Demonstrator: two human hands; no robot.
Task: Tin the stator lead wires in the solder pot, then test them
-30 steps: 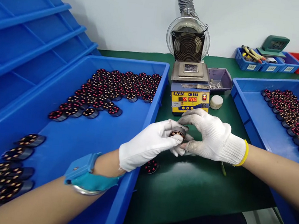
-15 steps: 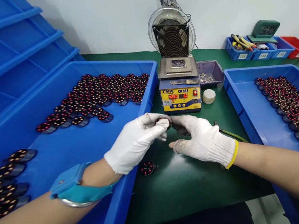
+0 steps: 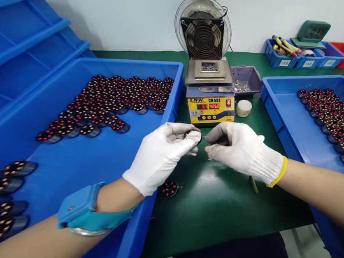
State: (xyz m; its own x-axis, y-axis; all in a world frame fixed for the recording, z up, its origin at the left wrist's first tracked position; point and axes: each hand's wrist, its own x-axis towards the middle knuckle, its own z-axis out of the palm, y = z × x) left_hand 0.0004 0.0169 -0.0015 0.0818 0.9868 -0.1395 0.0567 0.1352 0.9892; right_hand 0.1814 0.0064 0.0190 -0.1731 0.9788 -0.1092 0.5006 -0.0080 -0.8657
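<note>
My left hand (image 3: pixel 159 154), in a white glove, is closed round a small round motor stator (image 3: pixel 192 134) held above the green mat. My right hand (image 3: pixel 244 151), in a knitted glove, pinches a thin wire that sticks out of the stator's right side. A blue strap (image 3: pixel 83 212) sits on my left wrist. One more stator (image 3: pixel 169 189) lies on the mat below my left hand. A green-handled tool (image 3: pixel 253 184) shows partly under my right wrist.
A yellow solder pot (image 3: pixel 210 108) with a fan (image 3: pixel 202 37) behind it stands at the mat's back. Blue trays left (image 3: pixel 61 174) and right (image 3: pixel 282 112) hold several stators. A purple dish (image 3: pixel 246 79), a white tub (image 3: pixel 243 108) and small bins (image 3: pixel 310 62) stand behind.
My hands stayed together on the stator and rose slightly away from the mat. The right hand's fingers shifted from cupping the stator to pinching its wire. The camera view shifted a little.
</note>
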